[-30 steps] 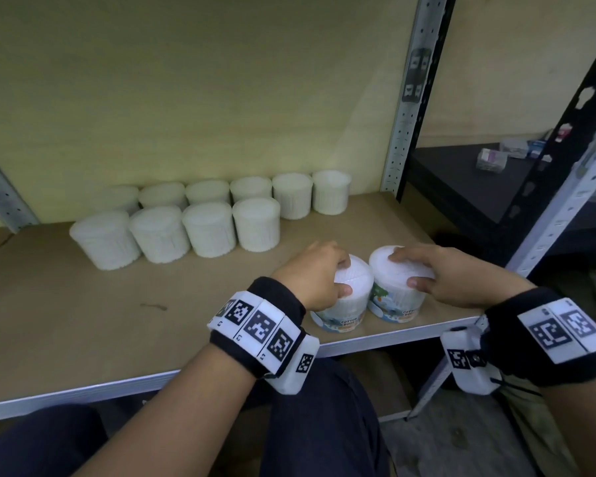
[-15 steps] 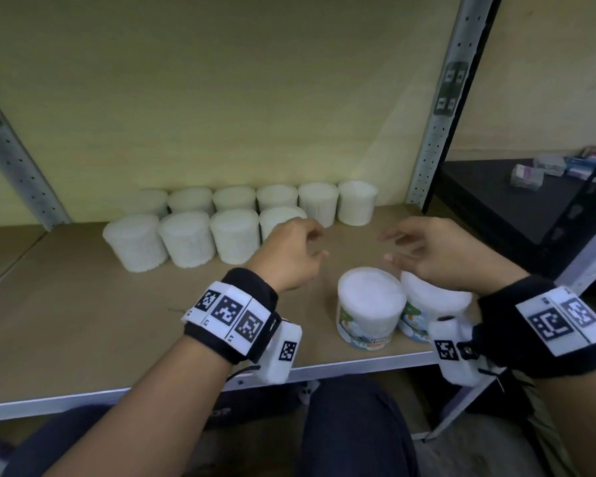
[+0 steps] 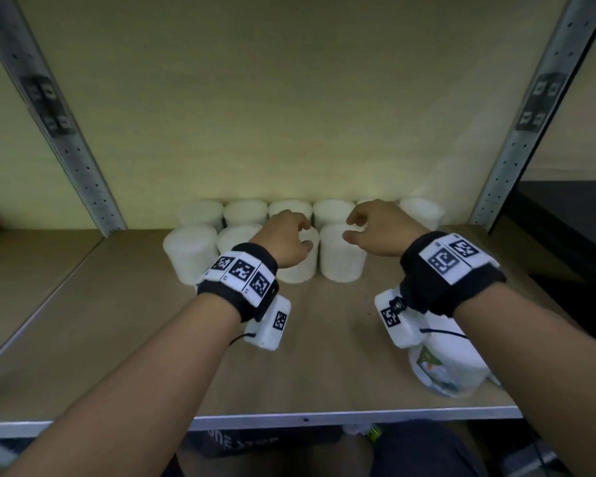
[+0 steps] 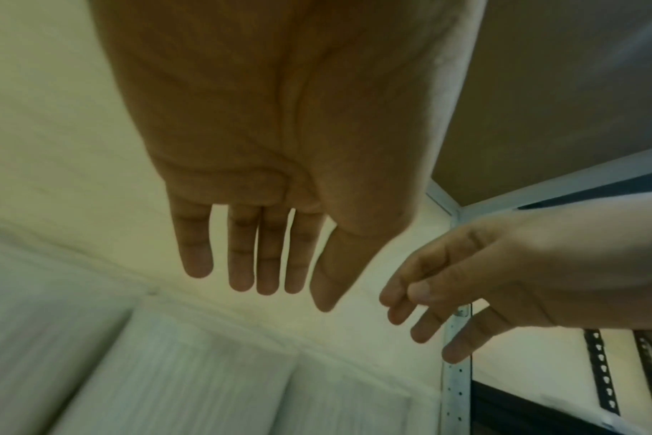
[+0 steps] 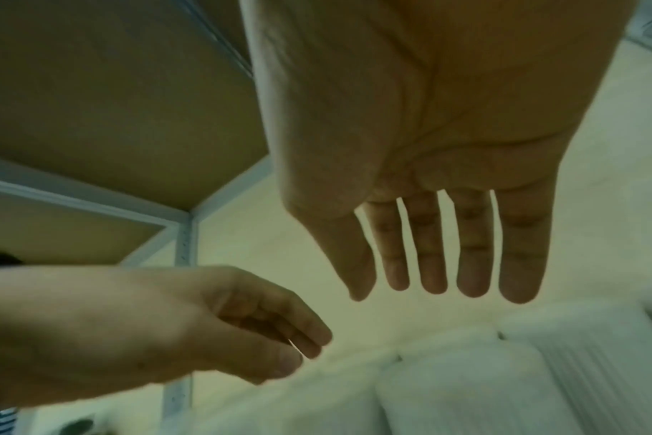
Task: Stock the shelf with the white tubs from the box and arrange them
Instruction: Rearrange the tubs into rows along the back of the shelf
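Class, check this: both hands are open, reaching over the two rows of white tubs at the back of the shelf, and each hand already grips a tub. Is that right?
Not quite. The left hand and right hand are open over the tubs, but neither grips one. Both wrist views show straight fingers holding nothing.

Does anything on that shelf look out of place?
Yes: one labelled tub sits alone at the shelf's front right edge, partly hidden under the right wrist, apart from the two neat rows of white tubs at the back.
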